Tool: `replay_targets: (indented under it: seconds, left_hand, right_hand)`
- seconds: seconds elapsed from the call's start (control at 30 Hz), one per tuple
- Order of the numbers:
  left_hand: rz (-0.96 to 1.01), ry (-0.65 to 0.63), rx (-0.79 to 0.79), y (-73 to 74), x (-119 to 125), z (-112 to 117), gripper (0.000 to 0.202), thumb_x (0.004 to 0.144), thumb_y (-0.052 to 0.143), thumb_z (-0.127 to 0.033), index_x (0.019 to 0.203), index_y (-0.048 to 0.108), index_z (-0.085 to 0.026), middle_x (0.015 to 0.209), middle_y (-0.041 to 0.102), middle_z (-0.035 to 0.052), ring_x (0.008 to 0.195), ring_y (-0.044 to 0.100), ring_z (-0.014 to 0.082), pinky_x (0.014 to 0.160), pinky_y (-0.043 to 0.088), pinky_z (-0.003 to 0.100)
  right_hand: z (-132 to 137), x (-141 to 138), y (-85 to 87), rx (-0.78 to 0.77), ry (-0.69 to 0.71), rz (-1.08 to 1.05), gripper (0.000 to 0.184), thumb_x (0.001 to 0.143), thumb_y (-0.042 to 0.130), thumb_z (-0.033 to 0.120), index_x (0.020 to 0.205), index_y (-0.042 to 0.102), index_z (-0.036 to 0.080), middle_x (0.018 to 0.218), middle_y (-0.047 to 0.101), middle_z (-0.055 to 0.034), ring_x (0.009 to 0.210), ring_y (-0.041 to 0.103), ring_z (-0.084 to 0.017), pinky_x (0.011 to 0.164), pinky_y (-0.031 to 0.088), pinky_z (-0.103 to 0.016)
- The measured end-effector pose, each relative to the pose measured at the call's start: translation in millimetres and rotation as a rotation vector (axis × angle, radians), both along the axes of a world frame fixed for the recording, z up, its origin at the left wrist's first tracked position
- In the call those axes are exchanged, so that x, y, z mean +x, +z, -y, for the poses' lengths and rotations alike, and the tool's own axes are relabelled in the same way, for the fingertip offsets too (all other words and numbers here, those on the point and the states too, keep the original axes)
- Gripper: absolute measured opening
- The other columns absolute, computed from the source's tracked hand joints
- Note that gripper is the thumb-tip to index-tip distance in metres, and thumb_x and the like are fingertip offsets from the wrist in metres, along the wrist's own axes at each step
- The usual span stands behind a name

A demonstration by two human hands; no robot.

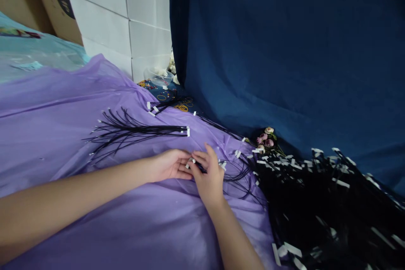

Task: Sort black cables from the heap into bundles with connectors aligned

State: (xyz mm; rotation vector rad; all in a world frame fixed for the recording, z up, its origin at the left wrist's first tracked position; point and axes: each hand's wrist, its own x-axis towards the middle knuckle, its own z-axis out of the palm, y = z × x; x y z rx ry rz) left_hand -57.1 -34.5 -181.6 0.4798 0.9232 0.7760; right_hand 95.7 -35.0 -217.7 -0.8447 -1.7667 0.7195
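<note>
My right hand (209, 179) pinches a short bundle of black cables (200, 167) with white connector ends. The bundle's loops (238, 175) trail out behind that hand to the right. My left hand (174, 163) lies beside it, palm turned up, fingers stretched and slightly apart. Its fingertips meet the right hand's near the white connectors; whether they touch the connectors is hard to make out. Just beyond the left hand, a fanned bundle of black cables (139, 130) lies on the purple cloth (126, 223), its white connectors lined up at the right end.
A large heap of black cables with white connectors (313, 202) fills the right side. More cables (218, 125) lie at the back, near artificial flowers (266, 138). A blue curtain (284, 50) hangs behind. A clear bowl (160, 76) and a cardboard box (60, 12) stand farther back.
</note>
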Motion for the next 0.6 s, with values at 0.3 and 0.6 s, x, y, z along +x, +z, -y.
replay_targets:
  seconds: [0.3,0.6]
  left_hand:
    - [-0.031,-0.015,0.009,-2.7,-0.8,-0.9,0.021,0.086,0.049,-0.027,0.088,0.062,-0.011,0.075,0.067,0.0037,0.073,0.064,0.0168,0.085,0.049,0.037]
    - [-0.058,0.009,-0.008,5.7,4.1,-0.2,0.021,0.088,0.044,-0.023,0.092,0.060,-0.011,0.074,0.068,0.0044,0.069,0.063,0.0148,0.085,0.049,0.035]
  right_hand:
    - [-3.2,5.2,11.9,0.281,-0.063,0.208,0.026,0.085,0.062,0.012,0.107,0.063,0.025,0.089,0.074,-0.0007,0.090,0.066,-0.018,0.081,0.054,-0.031]
    - [4.9,9.9,13.8,0.168,0.089,0.268,0.042,0.086,0.055,0.011,0.127,0.052,0.021,0.101,0.073,-0.0032,0.100,0.065,-0.019,0.092,0.051,-0.034]
